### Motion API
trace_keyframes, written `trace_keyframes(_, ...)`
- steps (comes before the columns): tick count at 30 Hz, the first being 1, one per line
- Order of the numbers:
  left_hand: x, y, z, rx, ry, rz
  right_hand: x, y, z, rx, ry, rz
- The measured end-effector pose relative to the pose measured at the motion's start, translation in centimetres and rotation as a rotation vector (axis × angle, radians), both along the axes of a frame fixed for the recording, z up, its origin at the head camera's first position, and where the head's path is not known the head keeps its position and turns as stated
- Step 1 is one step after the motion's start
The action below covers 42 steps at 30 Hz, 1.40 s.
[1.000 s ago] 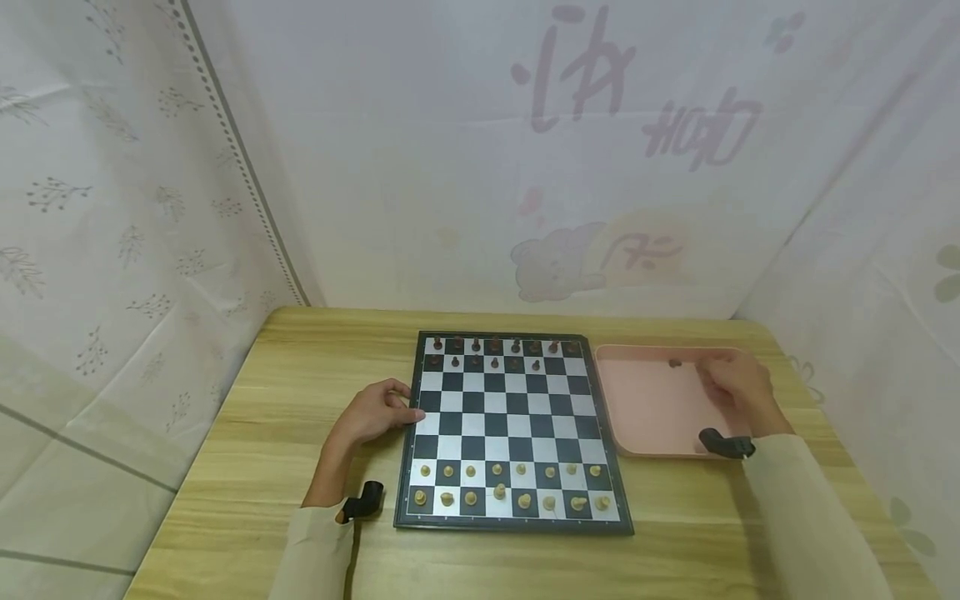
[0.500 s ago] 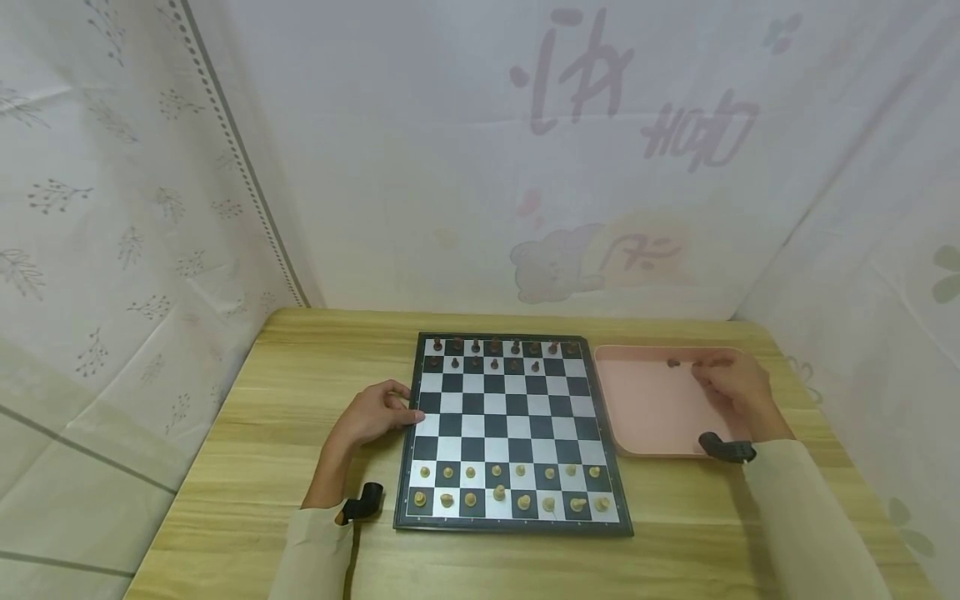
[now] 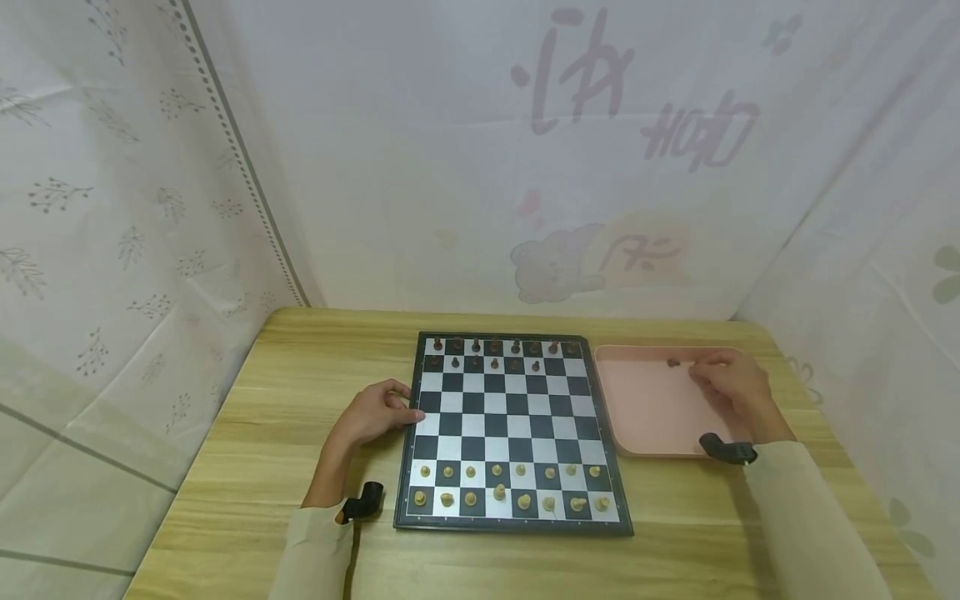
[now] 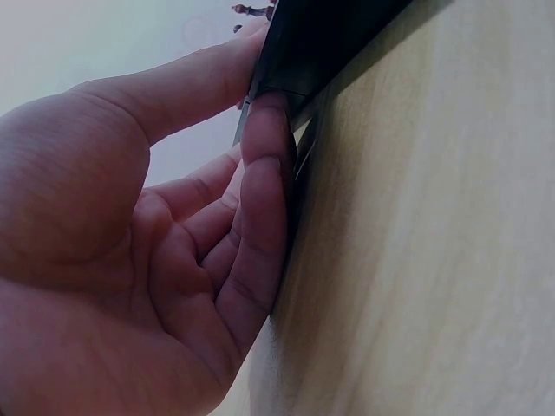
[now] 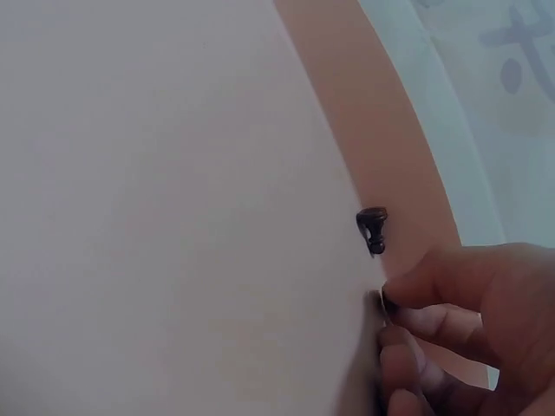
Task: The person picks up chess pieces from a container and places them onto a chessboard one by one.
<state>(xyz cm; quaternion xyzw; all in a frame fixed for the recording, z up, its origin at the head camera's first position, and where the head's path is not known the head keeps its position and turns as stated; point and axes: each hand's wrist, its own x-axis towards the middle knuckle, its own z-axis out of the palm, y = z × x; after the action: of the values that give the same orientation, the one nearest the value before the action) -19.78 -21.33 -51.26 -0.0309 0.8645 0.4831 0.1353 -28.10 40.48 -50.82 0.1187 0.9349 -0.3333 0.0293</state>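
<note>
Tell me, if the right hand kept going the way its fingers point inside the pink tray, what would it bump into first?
Probably the dark chess piece lying in the pink tray, just beyond the right hand; depth is uncertain.

Home-like tabletop corner, wooden table (image 3: 300,375), chessboard (image 3: 510,433), patterned fabric backdrop (image 3: 525,167) with cartoon bear print

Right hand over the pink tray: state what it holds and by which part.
The right hand pinches a small dark chess piece between fingertips over the pink plastic tray; most of it is hidden, so which part cannot be told.
</note>
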Motion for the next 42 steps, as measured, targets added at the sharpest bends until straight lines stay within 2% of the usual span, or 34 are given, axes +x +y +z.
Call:
trace_keyframes(11,0.0,0.0,0.0,0.002,-0.004,0.0,-0.3,-1.1,1.2,0.064,-0.006,0.156)
trace_keyframes(18,0.0,-0.1,0.1,-0.006,0.0,-0.013,0.4,-2.2,1.7,0.048,0.032,0.198)
trace_keyframes(23,0.0,0.0,0.1,-0.005,-0.002,-0.009,0.8,-3.7,2.2,0.114,0.062,0.192)
trace_keyframes(25,0.0,0.0,0.1,-0.003,-0.004,-0.007,0.5,-4.6,2.2,0.067,0.077,0.197)
trace_keyframes(30,0.1,0.0,0.0,-0.001,-0.005,-0.004,-0.3,-7.4,2.1,-0.152,0.128,0.231)
trace_keyframes(31,0.1,0.0,0.0,-0.001,-0.003,-0.003,-0.4,-7.9,2.2,-0.167,0.139,0.235)
trace_keyframes(35,0.0,0.1,0.0,-0.001,-0.001,-0.004,-0.3,-9.8,2.8,-0.179,0.156,0.255)
trace_keyframes(42,0.0,0.1,0.1,-0.006,-0.002,0.002,-0.5,-12.8,3.5,-0.129,0.192,0.323)
